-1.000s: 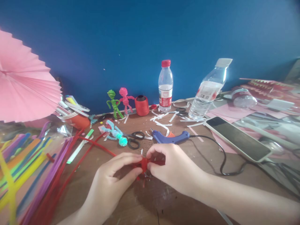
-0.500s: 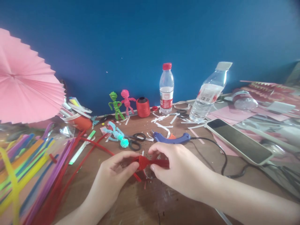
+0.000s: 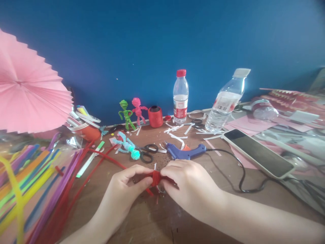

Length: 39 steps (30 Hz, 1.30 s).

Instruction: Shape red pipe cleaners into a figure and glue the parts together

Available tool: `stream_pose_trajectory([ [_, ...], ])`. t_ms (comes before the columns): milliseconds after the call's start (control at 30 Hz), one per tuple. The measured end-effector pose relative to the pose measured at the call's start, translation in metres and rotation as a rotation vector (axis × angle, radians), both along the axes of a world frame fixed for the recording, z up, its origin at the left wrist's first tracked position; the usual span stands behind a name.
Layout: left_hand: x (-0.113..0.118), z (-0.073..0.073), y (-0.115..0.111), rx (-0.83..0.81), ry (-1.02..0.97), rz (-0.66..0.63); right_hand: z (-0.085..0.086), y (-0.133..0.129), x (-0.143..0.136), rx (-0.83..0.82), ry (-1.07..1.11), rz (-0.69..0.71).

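Right over the brown tabletop (image 3: 142,225), near its front middle, a small red wound piece (image 3: 155,178) sits between two bare hands. The left hand (image 3: 124,191) has it pinched from the left, thumb in front and fingers behind, while the right hand (image 3: 193,184) closes narrowly at its other end, thumb below the bent fingers, the back of the hand hiding part of the grip. Just beyond them lies a blue glue gun (image 3: 186,151), its black cable (image 3: 241,184) curling off to the right near a phone (image 3: 259,154). Left of the glue gun are black-handled scissors (image 3: 147,157), with a light blue figure (image 3: 128,146) lying just beside them. Farther back, a green figure (image 3: 127,117) and a pink figure (image 3: 137,111) stand upright next to a red roll (image 3: 155,117), then a red-capped bottle (image 3: 180,101) upright and a white-capped bottle (image 3: 225,101) tilted to the right. Bright coloured strips (image 3: 38,173) spread at the left, below a pleated pink paper fan (image 3: 33,91), and white paper scraps (image 3: 179,138) litter the back
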<state>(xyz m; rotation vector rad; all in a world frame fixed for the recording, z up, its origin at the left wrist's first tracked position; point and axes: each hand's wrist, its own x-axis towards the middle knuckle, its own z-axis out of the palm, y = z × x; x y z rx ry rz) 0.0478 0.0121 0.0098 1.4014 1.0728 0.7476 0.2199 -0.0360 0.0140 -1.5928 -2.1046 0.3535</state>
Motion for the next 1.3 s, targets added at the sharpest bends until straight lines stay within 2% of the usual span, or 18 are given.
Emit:
stream_pose_trajectory([
  [100,-0.003,0.000,0.002,-0.006,0.009,-0.005,0.003,0.000,0.000,-0.022,0.052,-0.001],
  [167,-0.007,0.000,0.003,-0.018,-0.019,-0.017,0.005,0.000,0.001,-0.087,0.173,-0.032],
  [300,-0.012,0.006,0.003,-0.035,-0.180,-0.057,0.010,0.002,0.002,-0.355,0.580,-0.120],
  [433,-0.013,0.010,0.003,-0.096,-0.251,-0.118,0.010,0.000,0.000,-0.596,0.993,-0.081],
  [567,-0.013,0.011,0.002,-0.162,-0.341,-0.198,0.008,-0.005,-0.005,-0.678,1.231,-0.033],
  [700,-0.010,0.013,-0.001,-0.201,-0.365,-0.256,0.007,-0.008,-0.011,-0.675,1.268,-0.034],
  [767,-0.010,0.015,-0.002,-0.155,-0.333,-0.234,0.007,-0.009,-0.013,-0.667,1.252,-0.037],
  [833,-0.010,0.017,-0.003,0.002,-0.261,-0.137,0.007,-0.009,-0.015,-0.636,1.230,-0.057],
  [900,-0.012,0.021,-0.004,0.241,-0.137,-0.040,0.007,-0.010,-0.017,-0.596,1.206,-0.084],
  [967,-0.015,0.026,-0.006,0.435,-0.001,-0.059,0.006,-0.011,-0.019,-0.563,1.187,-0.095],
  [1033,-0.018,0.032,-0.009,0.532,0.100,-0.097,0.006,-0.012,-0.020,-0.545,1.173,-0.087],
  [1133,-0.020,0.041,-0.013,0.585,0.227,-0.125,0.005,-0.013,-0.020,-0.524,1.165,-0.067],
  [1300,-0.020,0.056,-0.015,0.580,0.395,-0.221,0.004,-0.014,-0.018,-0.464,1.092,-0.055],
])
